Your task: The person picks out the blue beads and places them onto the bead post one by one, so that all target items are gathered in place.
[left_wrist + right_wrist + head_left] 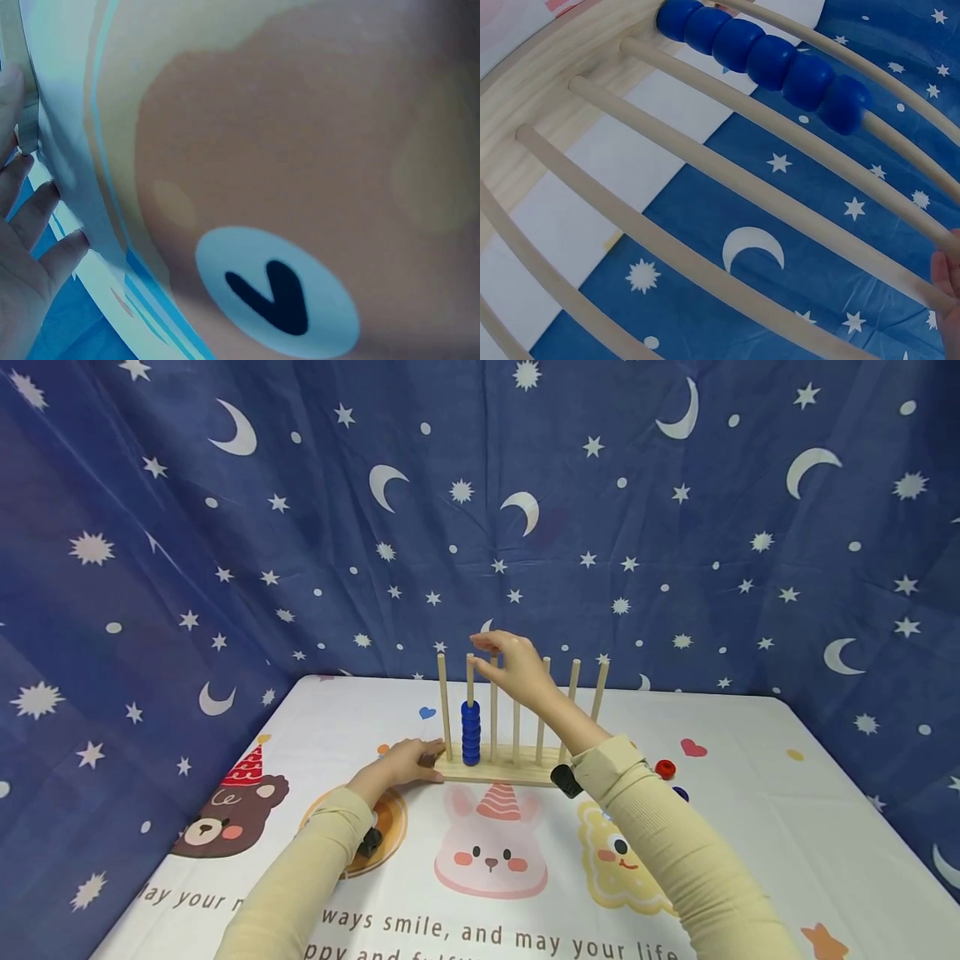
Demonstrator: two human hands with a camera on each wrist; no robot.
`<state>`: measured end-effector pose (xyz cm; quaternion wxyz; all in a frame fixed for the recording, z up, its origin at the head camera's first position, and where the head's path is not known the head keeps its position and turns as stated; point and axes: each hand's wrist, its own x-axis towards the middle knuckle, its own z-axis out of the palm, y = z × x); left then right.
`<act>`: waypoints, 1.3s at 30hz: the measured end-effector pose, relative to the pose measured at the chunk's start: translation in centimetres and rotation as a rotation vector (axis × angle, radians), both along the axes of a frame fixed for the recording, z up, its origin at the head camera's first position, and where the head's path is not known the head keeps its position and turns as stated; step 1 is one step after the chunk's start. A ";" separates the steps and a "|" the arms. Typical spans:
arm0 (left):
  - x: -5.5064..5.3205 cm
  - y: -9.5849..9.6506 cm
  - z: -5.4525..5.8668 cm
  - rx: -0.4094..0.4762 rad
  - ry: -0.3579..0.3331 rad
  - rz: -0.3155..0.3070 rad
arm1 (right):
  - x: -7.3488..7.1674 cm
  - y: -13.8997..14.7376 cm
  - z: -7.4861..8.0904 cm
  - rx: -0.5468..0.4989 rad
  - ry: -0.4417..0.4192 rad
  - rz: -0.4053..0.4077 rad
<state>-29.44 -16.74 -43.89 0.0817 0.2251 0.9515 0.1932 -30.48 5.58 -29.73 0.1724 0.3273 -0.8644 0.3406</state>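
A wooden bead rack stands on the table, its long base (498, 771) carrying a row of upright pegs. Several blue beads (471, 735) are stacked on the second peg from the left; they also show in the right wrist view as blue beads (769, 61). My left hand (405, 762) grips the left end of the base between thumb and fingers. Up at the peg tops, my right hand (517, 668) has its thumb and fingers parted by the second peg (470, 681), with no bead seen between them. Only fingertips (946, 271) show in the right wrist view.
Right of the rack, a red bead (665, 769) and a blue bead (680, 793) lie on the table, partly beside my right sleeve. A white printed cloth (420, 868) covers the table. Behind hangs a dark blue curtain (525, 568) with moons and stars.
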 end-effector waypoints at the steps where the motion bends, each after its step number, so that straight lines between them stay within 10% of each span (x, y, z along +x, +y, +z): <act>1: 0.0 0.0 0.0 -0.002 -0.002 0.002 | 0.0 0.1 0.0 -0.003 0.000 0.008; 19: 0.1 -0.1 0.3 -0.030 0.006 -0.008 | 0.7 3.3 -0.6 -0.136 0.081 0.128; 39: 0.2 -0.1 -0.2 -0.010 -0.002 -0.010 | 3.2 9.9 -1.1 -0.223 0.149 0.038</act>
